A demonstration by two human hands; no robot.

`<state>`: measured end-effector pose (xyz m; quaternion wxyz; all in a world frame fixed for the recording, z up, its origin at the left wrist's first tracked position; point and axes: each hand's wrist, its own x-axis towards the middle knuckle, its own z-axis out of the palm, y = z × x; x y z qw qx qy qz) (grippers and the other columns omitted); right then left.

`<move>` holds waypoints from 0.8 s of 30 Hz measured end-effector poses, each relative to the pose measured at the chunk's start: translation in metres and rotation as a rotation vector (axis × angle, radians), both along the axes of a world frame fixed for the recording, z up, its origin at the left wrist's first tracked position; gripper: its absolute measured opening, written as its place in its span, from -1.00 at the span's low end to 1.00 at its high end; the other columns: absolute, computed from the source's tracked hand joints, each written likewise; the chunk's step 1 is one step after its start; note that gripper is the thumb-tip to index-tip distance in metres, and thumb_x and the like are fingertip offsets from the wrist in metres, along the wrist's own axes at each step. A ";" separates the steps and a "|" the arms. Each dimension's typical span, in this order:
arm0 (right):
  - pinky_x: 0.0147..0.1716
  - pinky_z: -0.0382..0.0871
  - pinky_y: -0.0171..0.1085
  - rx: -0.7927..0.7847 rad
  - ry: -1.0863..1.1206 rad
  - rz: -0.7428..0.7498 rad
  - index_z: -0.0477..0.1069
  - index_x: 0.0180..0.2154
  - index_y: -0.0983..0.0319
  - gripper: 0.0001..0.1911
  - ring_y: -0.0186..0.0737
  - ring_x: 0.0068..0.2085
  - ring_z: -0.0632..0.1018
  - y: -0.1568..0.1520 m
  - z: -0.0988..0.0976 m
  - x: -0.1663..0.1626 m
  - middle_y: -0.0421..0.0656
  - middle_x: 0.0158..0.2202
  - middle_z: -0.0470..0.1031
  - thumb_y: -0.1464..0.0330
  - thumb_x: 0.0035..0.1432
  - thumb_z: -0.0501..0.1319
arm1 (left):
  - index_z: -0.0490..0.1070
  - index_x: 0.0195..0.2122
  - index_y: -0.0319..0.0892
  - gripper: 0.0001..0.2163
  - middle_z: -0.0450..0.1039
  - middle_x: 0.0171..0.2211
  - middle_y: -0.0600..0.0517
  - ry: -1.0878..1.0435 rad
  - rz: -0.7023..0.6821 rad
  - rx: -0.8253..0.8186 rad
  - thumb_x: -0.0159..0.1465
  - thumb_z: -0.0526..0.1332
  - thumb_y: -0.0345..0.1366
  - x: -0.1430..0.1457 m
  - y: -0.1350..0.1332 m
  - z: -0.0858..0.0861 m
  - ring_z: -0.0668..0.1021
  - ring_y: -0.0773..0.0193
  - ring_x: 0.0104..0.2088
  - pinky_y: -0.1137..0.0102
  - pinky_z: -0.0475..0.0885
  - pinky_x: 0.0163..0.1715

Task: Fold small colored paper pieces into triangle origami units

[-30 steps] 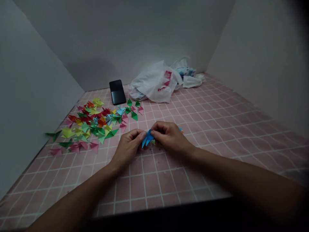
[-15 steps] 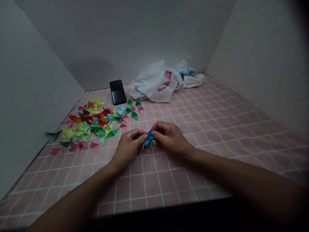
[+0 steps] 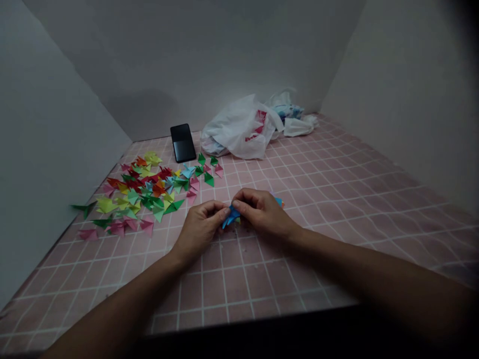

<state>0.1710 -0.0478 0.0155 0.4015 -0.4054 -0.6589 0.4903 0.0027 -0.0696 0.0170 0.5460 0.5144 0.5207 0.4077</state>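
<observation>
A small piece of folded blue paper (image 3: 231,217) is pinched between both hands above the middle of the table. My left hand (image 3: 204,222) grips its left side with thumb and forefinger. My right hand (image 3: 264,212) holds its upper right part, thumb against forefinger, and covers some of it. Narrow blue points of the paper stick out downward between the hands. Behind my right hand, bits of other coloured paper (image 3: 279,201) peek out, mostly hidden. To the left lies a spread of folded paper cranes (image 3: 149,202) in green, yellow, red, pink, orange and light blue.
A black phone (image 3: 183,143) leans near the back wall. Beside it lies a crumpled white plastic bag (image 3: 239,127) with red print, and farther right a bluish bundle (image 3: 287,110). The table has a pink checked cloth (image 3: 322,259). Pale walls stand at the left, back and right.
The blue paper has tilted slightly, and the right fingertips have shifted a little to the left along its top. Both hands keep their hold; the rest stays as it was.
</observation>
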 end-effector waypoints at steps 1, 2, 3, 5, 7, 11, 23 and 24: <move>-0.48 0.19 -0.33 0.016 -0.011 -0.002 0.41 -0.41 0.25 -0.83 -0.33 -0.48 0.37 0.000 0.000 0.000 -0.25 -0.56 0.36 0.30 0.17 0.20 | 0.55 -0.38 -0.20 -0.82 0.45 -0.51 0.07 0.002 -0.009 0.002 0.18 0.33 -0.18 0.000 0.000 0.000 0.39 0.42 -0.56 0.50 0.25 -0.55; -0.48 0.19 -0.33 0.035 -0.027 -0.008 0.41 -0.41 0.25 -0.85 -0.33 -0.47 0.37 0.000 0.000 0.000 -0.26 -0.55 0.37 0.31 0.16 0.21 | 0.55 -0.38 -0.20 -0.82 0.45 -0.51 0.07 0.005 -0.023 0.003 0.18 0.33 -0.17 0.000 -0.001 0.000 0.39 0.42 -0.55 0.49 0.26 -0.54; -0.47 0.19 -0.33 0.057 -0.048 -0.013 0.41 -0.42 0.25 -0.86 -0.33 -0.47 0.37 0.000 0.000 0.000 -0.26 -0.55 0.38 0.33 0.15 0.21 | 0.55 -0.38 -0.21 -0.81 0.44 -0.52 0.08 0.009 -0.038 0.004 0.18 0.32 -0.17 0.000 -0.001 0.000 0.38 0.42 -0.55 0.50 0.25 -0.54; -0.46 0.20 -0.33 0.107 -0.094 -0.021 0.40 -0.46 0.25 -0.85 -0.34 -0.46 0.38 -0.001 0.001 0.001 -0.25 -0.54 0.38 0.37 0.15 0.19 | 0.54 -0.39 -0.21 -0.81 0.42 -0.54 0.09 0.025 -0.068 0.002 0.18 0.32 -0.17 0.000 -0.001 0.000 0.37 0.43 -0.57 0.50 0.24 -0.55; -0.45 0.20 -0.32 0.149 -0.118 -0.036 0.38 -0.48 0.25 -0.81 -0.34 -0.46 0.38 0.000 0.002 0.002 -0.24 -0.53 0.38 0.37 0.18 0.16 | 0.53 -0.40 -0.21 -0.81 0.41 -0.55 0.10 0.036 -0.082 0.005 0.18 0.32 -0.17 0.000 -0.002 0.001 0.36 0.43 -0.58 0.50 0.23 -0.56; -0.47 0.22 -0.31 0.106 -0.039 -0.103 0.32 -0.49 0.24 -0.74 -0.35 -0.50 0.37 0.001 0.003 0.004 -0.25 -0.54 0.34 0.32 0.24 0.11 | 0.50 -0.41 -0.21 -0.82 0.42 -0.55 0.10 0.012 -0.033 0.028 0.19 0.30 -0.19 0.001 -0.001 0.002 0.39 0.42 -0.57 0.49 0.28 -0.54; -0.49 0.20 -0.32 -0.056 0.039 0.009 0.38 -0.34 0.23 -0.89 -0.34 -0.46 0.35 -0.003 -0.003 -0.003 -0.24 -0.47 0.38 0.32 0.16 0.23 | 0.41 -0.41 -0.18 -0.87 0.41 -0.48 0.10 0.132 0.105 0.212 0.20 0.28 -0.25 -0.001 0.000 -0.001 0.45 0.36 -0.50 0.45 0.35 -0.48; -0.49 0.20 -0.32 -0.061 0.045 0.013 0.38 -0.34 0.23 -0.91 -0.34 -0.46 0.35 -0.003 -0.003 -0.003 -0.24 -0.47 0.38 0.34 0.15 0.23 | 0.42 -0.42 -0.18 -0.88 0.40 -0.46 0.09 0.175 0.116 0.258 0.19 0.28 -0.26 -0.002 0.000 -0.002 0.45 0.35 -0.46 0.45 0.36 -0.45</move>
